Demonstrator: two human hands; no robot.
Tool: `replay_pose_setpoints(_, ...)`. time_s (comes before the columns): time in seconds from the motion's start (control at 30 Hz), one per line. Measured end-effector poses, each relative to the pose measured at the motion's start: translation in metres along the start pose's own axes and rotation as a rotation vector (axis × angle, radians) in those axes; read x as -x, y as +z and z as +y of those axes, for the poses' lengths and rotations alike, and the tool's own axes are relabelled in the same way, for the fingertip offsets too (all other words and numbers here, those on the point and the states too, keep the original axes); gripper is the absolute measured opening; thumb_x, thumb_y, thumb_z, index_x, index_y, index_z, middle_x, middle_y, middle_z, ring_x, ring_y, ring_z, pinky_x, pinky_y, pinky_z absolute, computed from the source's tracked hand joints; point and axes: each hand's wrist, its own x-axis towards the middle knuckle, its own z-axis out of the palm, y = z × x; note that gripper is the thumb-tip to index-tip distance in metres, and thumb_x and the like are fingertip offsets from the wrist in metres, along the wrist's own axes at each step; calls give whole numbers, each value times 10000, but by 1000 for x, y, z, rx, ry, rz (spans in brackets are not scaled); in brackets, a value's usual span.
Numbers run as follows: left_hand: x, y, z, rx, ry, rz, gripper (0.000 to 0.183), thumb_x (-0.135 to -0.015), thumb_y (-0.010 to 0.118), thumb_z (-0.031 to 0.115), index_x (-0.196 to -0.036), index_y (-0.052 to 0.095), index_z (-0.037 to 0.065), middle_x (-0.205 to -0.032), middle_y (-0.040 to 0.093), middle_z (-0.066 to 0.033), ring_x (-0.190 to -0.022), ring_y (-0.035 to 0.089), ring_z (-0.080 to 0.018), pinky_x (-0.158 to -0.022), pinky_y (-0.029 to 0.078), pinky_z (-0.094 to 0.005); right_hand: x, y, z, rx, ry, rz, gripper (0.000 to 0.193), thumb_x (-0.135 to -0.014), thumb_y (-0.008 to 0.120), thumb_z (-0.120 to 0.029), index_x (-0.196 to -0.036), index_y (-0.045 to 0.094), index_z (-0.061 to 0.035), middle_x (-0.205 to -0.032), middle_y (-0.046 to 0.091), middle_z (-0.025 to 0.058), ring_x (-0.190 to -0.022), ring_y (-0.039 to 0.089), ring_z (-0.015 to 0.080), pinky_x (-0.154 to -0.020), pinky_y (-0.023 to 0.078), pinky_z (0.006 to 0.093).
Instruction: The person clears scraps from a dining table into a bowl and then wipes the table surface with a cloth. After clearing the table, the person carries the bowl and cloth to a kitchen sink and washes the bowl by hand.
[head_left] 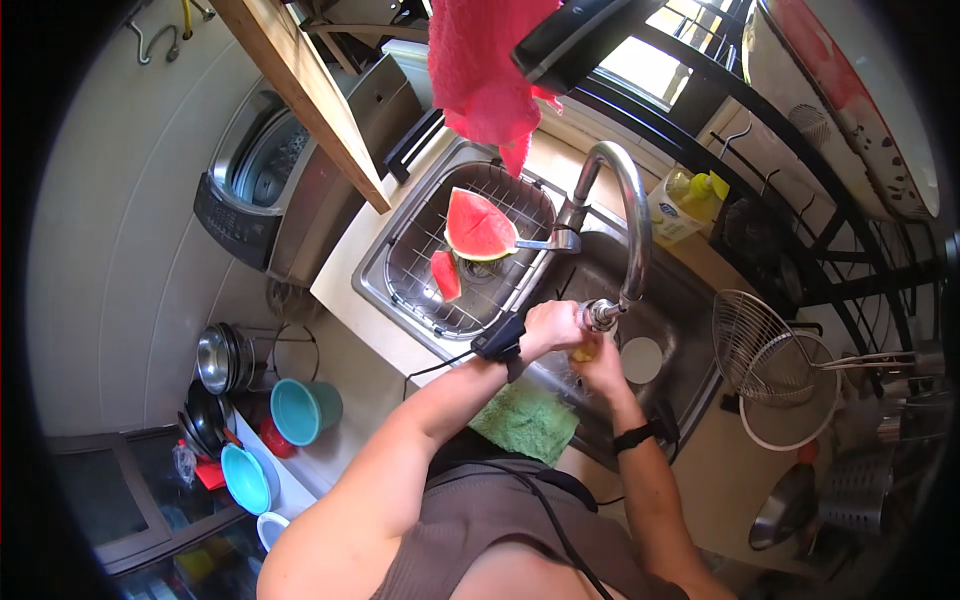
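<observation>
Small yellowish object (pixel 583 352), mostly hidden, sits between both hands right under the curved steel tap's nozzle (pixel 600 313). Left hand (pixel 553 326) is clenched over the nozzle end, directly above; right hand (pixel 603 366) cups the object from below, the closer of the two. All this hangs over the right steel sink basin (pixel 680 320). Left basin's wire rack (pixel 420 270) carries a red watermelon wedge (pixel 478 226) and a smaller slice (pixel 446 274); green cloth (pixel 525 420) drapes the front edge.

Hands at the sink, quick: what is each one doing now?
Left hand: closed around the faucet nozzle.
Right hand: closed on a small yellowish object under the nozzle; what it is cannot be told.
</observation>
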Motion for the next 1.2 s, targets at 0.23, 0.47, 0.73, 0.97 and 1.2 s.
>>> replay_pose_setpoints(0.23,2,40,-27,1491,-267,-576,496,-843,509,489,-1164,513,111,-1063,597,-86,-909,609,-219,-747,512,-436,1,-16,-22,-1000,197,-177,442,-757,590,-25,-1180,459,-29,-1024,557,52,-918,565,156,-805,470,303)
replay_pose_setpoints(0.47,-20,72,-37,1554,-329,-632,564,-892,299,543,-1257,441,137,-1203,526,-93,-1074,528,-279,-862,433,-506,-12,11,-14,-625,64,160,298,-896,439,-62,-1189,480,-94,-1138,541,61,-1046,522,162,-869,445,309)
replay_pose_setpoints(0.73,-35,54,-40,1823,-252,-571,405,-893,433,453,-943,620,97,-911,654,-62,-813,624,-218,-747,507,-373,-20,4,-14,-1422,502,-50,352,-808,543,-62,-1155,506,-102,-1050,583,38,-917,566,144,-798,460,305)
replay_pose_setpoints(0.97,-14,30,-35,1868,-501,-896,362,-869,425,371,-921,624,73,-909,650,-103,-805,620,-232,-773,486,-433,-23,21,-10,73,-229,88,426,-720,677,-87,-1106,501,-50,-1000,576,50,-940,560,200,-836,448,328)
replay_pose_setpoints(1.2,-29,61,-39,1760,-307,-353,370,-904,380,365,-844,606,78,-833,645,-63,-746,598,-195,-712,475,-355,-21,5,8,-1140,441,-179,360,-902,464,-326,-1186,499,-106,-1170,549,59,-1043,542,205,-868,446,376)
